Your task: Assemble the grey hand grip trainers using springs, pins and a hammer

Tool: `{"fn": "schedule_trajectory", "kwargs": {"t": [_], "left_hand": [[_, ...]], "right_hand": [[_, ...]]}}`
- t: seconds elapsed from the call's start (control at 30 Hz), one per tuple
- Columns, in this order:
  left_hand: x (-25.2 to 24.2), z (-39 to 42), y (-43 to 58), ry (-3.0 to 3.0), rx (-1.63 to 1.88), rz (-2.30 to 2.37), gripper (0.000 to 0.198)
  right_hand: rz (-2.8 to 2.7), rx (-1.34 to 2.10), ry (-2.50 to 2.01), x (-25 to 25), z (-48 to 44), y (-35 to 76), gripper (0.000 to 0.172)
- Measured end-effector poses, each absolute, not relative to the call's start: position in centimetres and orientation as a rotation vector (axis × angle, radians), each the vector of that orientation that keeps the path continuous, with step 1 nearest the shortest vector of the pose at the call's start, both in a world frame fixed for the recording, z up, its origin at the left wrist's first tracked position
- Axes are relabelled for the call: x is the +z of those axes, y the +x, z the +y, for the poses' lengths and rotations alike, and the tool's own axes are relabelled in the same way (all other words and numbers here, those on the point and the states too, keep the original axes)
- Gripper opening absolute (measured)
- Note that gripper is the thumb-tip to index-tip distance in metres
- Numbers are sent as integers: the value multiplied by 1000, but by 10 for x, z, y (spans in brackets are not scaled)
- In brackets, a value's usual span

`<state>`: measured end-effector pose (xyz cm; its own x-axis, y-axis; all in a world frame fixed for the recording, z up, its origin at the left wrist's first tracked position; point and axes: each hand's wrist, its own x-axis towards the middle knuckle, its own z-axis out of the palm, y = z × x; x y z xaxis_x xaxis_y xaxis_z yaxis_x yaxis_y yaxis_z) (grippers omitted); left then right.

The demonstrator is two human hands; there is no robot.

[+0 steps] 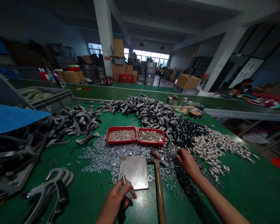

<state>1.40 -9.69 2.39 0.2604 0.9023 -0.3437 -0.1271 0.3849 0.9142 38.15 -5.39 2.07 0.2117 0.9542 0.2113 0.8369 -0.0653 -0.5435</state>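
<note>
My left hand (118, 199) is closed round a grey part, with a coil spring (123, 179) sticking up past the thumb. Its lower end is hidden in my fingers, over the near edge of a flat metal plate (134, 171). My right hand (186, 160) has its fingers curled together over the metal rings (172, 179), close to the black-headed bolts (185, 132); whatever lies between the fingertips is hidden. Between my hands rests a hammer (159, 189) with a wooden handle. A red-handled tool (154, 154) lies just beyond the hammer head.
Two red trays (121, 143) of small metal pins stand beyond the loose nuts (98, 155). Grey handles (151, 109) are heaped behind them, and springs (212, 146) lie to the right. Curved clamp parts (58, 186) sit at front left. Glass jars (184, 102) stand at the back.
</note>
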Motion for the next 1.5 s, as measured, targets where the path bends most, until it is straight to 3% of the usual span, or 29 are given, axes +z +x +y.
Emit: {"fn": "schedule_trajectory", "kwargs": {"t": [0.33,0.6,0.7,0.9,1.03,1.2,1.33,1.5], "left_hand": [[7,-105,-2,905,875,1127,55],[13,-91,3,955,864,1120,53],[19,-84,12,987,838,1077,52],[33,-76,22,1102,821,1064,50],[45,-70,26,1125,921,1114,48],[61,-60,38,1186,986,1069,46],[65,-63,40,1255,982,1045,40],[59,-73,30,1242,983,1016,37]], "right_hand": [[-1316,551,-1810,-5,-15,365,25],[-1037,832,-1528,-7,-48,350,60],[-1073,853,-1553,-6,-47,342,54],[-1222,617,-1782,20,-53,369,19],[-1325,562,-1837,50,-73,365,14],[-1633,1129,-1516,78,-98,289,24],[-1841,910,-1397,84,-106,237,15],[-1960,749,-1323,79,-107,212,15]]}}
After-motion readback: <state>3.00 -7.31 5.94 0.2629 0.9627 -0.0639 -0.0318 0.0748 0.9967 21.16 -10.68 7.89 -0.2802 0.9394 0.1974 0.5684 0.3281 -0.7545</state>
